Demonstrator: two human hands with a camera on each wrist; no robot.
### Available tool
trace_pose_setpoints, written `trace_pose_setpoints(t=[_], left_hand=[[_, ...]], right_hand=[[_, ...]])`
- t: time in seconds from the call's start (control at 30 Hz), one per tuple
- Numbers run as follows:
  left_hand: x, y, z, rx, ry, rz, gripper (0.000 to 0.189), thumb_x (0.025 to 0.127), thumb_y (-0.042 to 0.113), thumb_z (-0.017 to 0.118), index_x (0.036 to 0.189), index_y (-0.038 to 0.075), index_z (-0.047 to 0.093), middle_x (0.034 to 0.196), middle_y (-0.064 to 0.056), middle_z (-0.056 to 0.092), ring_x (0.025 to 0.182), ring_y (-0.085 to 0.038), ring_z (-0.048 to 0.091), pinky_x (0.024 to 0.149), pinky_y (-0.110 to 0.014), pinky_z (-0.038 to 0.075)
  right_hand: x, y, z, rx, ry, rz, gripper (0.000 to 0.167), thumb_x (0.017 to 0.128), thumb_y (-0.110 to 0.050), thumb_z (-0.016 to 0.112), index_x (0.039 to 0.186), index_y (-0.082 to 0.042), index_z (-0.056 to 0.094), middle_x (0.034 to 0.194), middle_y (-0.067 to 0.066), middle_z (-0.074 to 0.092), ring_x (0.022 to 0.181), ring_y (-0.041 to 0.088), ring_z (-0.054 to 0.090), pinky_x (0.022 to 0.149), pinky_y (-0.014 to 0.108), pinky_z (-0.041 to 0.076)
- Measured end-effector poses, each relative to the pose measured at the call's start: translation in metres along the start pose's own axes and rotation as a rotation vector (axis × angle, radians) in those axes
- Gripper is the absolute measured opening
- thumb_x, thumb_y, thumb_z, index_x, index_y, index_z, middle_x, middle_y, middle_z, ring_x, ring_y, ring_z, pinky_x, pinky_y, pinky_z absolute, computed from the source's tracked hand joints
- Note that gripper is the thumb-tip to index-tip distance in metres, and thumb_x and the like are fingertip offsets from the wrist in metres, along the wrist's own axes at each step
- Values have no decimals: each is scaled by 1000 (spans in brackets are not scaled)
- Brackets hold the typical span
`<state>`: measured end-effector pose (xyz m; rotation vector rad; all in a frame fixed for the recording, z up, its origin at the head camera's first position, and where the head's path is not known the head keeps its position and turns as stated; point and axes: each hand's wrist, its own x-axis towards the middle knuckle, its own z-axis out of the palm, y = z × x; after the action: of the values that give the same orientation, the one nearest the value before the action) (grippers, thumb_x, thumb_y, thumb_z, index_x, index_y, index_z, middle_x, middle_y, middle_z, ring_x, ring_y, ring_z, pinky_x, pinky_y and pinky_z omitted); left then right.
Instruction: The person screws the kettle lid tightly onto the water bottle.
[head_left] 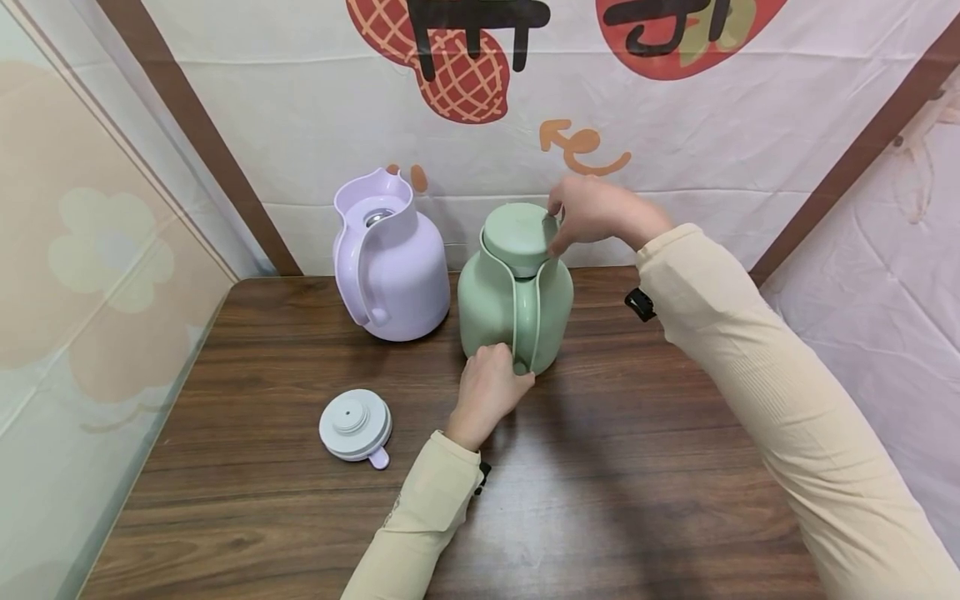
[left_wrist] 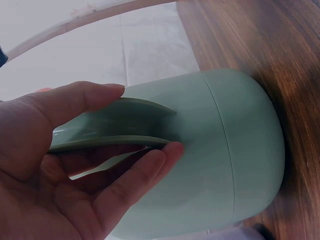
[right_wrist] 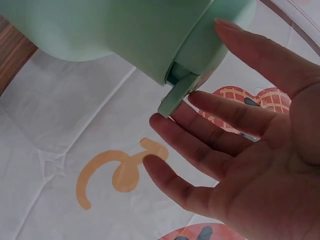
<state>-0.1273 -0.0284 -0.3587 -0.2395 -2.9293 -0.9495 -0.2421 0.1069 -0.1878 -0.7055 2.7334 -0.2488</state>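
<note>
A green thermos jug (head_left: pixel 480 304) stands upright at the back of the table, its handle (head_left: pixel 528 317) facing me. In the left wrist view my left hand (left_wrist: pixel 95 195) holds that handle (left_wrist: pixel 100 143), thumb on one side and fingers curled round the other. A round green lid (head_left: pixel 516 227) sits in the jug's mouth. My right hand (head_left: pixel 596 210) grips the lid at its right side. In the right wrist view the thumb lies on the lid, and the fingers are at its small tab (right_wrist: pixel 176 97). How firmly they press cannot be told.
Left of the green jug stands a lilac thermos jug (head_left: pixel 408 275) with its mouth uncovered. A white and lilac lid (head_left: pixel 352 425) lies upside down on the wooden table (head_left: pixel 262 500). Behind the jugs hangs a printed white cloth (head_left: pixel 300 125).
</note>
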Motion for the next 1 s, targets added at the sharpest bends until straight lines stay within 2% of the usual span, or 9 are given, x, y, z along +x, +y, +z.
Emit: trace_pose_setpoints(t=[0.23,0.53,0.67,0.83,1.0], left_hand=[[0,0,0,-9,-3,-7,46,74,11,69,49,15,30,46,6,24,40,-10,30,38,-24,29],[-1,0,0,-8,-5,-6,47,74,12,70,49,15,31,46,6,25,40,-11,31,39,-24,30],[-1,0,0,-9,-3,-4,47,74,12,70,49,15,30,46,6,25,40,-11,31,39,-24,30],[0,0,0,-4,-1,-5,47,74,12,70,49,15,30,46,6,25,40,-11,31,39,-24,30],[-1,0,-1,-11,-3,-7,46,74,11,69,49,15,30,46,6,24,39,-11,31,38,-24,29]], right_hand=[[0,-3,0,-7,-5,37,50,74,-18,71,114,6,54,106,16,57,81,24,53,69,35,43],[0,-7,1,15,-37,47,50,77,-19,69,116,5,48,74,11,63,61,17,60,63,32,41],[-1,-8,-1,22,-42,33,46,80,-15,63,119,5,49,72,10,63,62,16,59,63,31,40],[-3,-7,-4,5,-39,26,40,77,1,48,116,3,55,70,9,63,65,18,52,59,30,38],[-3,-5,-4,-14,-28,36,44,75,7,44,117,1,55,92,14,60,75,23,51,61,31,39]])
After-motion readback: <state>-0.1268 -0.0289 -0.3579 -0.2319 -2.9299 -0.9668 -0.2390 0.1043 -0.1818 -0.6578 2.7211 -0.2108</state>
